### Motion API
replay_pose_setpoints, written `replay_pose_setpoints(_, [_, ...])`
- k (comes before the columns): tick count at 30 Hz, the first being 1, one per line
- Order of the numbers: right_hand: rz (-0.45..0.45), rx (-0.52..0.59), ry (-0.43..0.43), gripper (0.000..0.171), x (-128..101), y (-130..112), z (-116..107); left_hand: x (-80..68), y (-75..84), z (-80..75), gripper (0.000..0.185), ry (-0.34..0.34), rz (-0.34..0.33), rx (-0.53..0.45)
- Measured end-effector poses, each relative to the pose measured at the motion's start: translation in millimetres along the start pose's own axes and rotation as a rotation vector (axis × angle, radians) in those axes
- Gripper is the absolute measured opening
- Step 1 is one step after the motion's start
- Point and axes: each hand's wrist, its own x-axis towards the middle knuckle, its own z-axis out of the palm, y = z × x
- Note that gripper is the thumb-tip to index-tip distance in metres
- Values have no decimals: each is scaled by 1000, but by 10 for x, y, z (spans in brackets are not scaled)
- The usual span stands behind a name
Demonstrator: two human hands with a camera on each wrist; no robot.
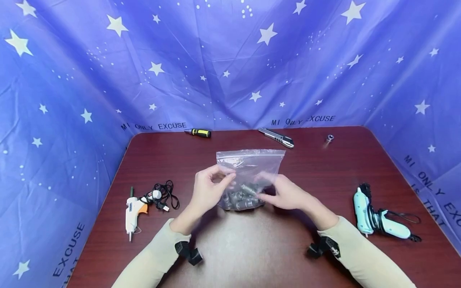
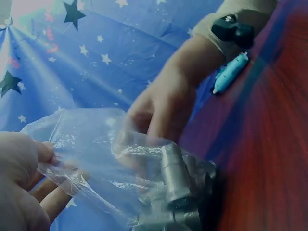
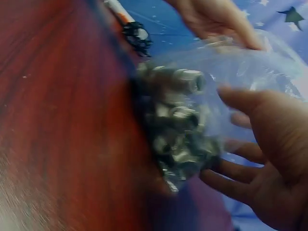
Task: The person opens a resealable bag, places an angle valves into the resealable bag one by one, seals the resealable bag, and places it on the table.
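A clear zip-top plastic bag (image 1: 248,160) stands upright on the table, its lower part filled with several metal sockets (image 1: 242,200). My left hand (image 1: 212,186) pinches the bag's left side, thumb in front and fingers behind the plastic. At the right side, my right hand (image 1: 284,192) touches the bag with its fingers spread and fairly straight; some show through the film. In the left wrist view a long socket (image 2: 174,175) lies slanted on top of the others. The right wrist view is blurred, with the sockets (image 3: 178,115) bunched beside the right fingers.
A white glue gun (image 1: 132,212) with a black cord lies at left, a light-blue corded tool (image 1: 381,224) at right. Along the back are a yellow-black screwdriver (image 1: 199,133), a utility knife (image 1: 276,137) and a lone socket (image 1: 329,138). A starry curtain (image 1: 230,60) surrounds the table.
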Motion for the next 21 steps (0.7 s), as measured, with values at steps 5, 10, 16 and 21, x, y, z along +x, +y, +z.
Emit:
replay_pose_setpoints(5, [38,17,4,10,41,-36,120,99,28,1,5,43,25,24])
replay_pose_setpoints(10, [125,80,-122,16,19,-108,126,160,-14,-34,2,54,-28,131])
replay_pose_setpoints(16, [134,115,-96,19,-25,114,230,190,-191,-67,9,21,-170,53])
replay_pose_setpoints(21, [87,10,2,21,-37,485,416,271,-319,-63,10,45,-206,99])
